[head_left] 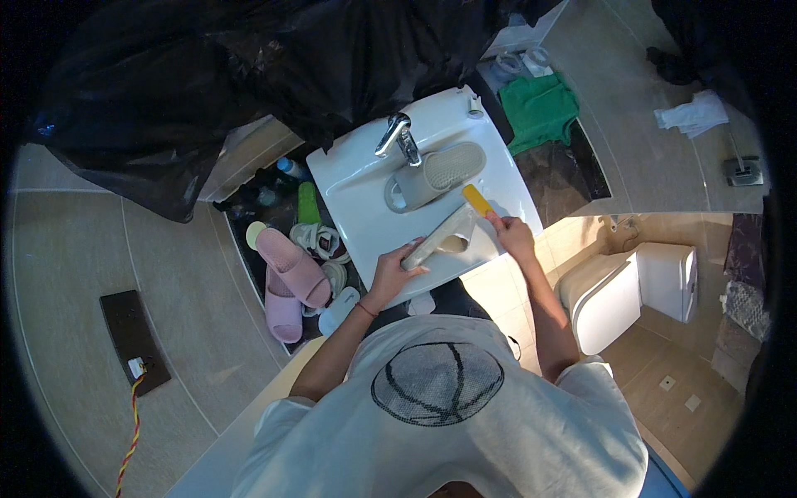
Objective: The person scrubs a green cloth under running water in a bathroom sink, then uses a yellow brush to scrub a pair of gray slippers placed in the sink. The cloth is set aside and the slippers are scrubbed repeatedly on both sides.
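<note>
Hold pale grey rubber slipper (436,241) on edge over the front of glossy white ceramic washbasin (347,199), with left hand (397,270) closed around the near end, presumably for steadiness and drip catching. Clasp yellow bar-shaped plastic tool (476,199) in closed right-hand (516,239) grip, just beside the far end, presumably for easy reach. Note second grey slipper (455,168) in the bowl, likely stowed there to free both hands. Extend forearms forward, with wrists angled inward

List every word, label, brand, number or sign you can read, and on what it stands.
No text is readable here.
White shirt: a basketball picture, no legible lettering.
Yellow object in the right hand: no legible lettering.
Blue-capped bottle: any print is too small to read.
</note>
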A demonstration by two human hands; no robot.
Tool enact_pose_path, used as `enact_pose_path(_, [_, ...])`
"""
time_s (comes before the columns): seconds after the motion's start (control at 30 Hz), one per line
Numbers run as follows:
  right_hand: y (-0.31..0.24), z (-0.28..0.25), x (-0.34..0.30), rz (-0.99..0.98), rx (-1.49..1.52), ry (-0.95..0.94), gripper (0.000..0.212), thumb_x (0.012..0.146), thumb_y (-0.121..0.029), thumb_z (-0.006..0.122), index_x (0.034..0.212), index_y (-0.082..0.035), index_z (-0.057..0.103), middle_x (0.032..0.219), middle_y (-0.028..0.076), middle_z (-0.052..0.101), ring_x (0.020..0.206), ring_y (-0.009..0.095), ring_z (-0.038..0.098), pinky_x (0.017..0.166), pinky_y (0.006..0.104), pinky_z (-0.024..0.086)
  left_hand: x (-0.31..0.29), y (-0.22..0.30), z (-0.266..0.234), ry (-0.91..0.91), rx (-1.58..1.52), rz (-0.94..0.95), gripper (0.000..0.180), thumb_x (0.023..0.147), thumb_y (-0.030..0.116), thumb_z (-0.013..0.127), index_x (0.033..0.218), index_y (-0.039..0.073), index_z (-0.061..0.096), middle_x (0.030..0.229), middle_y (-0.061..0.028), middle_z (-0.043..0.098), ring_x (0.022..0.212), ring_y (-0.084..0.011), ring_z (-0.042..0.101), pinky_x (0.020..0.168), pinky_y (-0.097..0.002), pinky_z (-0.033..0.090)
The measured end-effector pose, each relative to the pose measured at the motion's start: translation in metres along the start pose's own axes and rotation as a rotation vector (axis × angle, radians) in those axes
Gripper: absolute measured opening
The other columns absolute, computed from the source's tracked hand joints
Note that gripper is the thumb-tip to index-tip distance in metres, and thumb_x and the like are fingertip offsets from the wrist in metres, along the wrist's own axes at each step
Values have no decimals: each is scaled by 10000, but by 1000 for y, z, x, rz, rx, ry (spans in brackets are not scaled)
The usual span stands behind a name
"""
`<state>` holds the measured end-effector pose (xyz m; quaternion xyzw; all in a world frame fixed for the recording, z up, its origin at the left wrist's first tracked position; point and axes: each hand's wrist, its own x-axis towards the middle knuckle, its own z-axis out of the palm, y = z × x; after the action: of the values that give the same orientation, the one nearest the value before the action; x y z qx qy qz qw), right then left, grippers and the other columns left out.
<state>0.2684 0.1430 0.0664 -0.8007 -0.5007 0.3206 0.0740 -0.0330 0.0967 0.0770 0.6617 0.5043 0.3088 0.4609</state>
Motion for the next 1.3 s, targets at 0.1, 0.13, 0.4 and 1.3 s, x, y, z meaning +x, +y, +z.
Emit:
enact_pose_path(0.1, [-30,12,-45,-191,-6,-124,588,880,-649,535,899,-102,752,800,227,683,797,405,672,710,482,537,4,19,-3,-83,35,-177,620,759,208,814,1314,54,585,1121,-175,691,992,-227,688,863,-333,516])
enact_pose_path(0.13, [-49,3,-68,-290,-18,-186,602,881,-655,524,914,-98,748,801,232,682,805,406,672,728,485,536,5,24,-5,-124,44,-274,622,759,203,816,1318,60,585,1135,-180,688,1027,-209,678,889,-334,506])
enact_pose_path(0.4, [-16,-9,-18,-71,-46,47,661,893,-669,495,860,-59,747,758,209,690,764,380,688,673,463,534,7,14,8,-48,-63,-60,737,834,203,766,1458,105,386,1446,-166,464,1250,-248,534,901,-346,533])
enact_pose_path(1.3, [2,0,-28,-127,112,162,608,919,-594,550,703,-43,691,571,123,612,535,300,599,536,397,465,35,65,45,138,-1049,-632,606,1007,306,531,1497,179,197,1450,-142,322,1269,-320,468,888,-522,575])
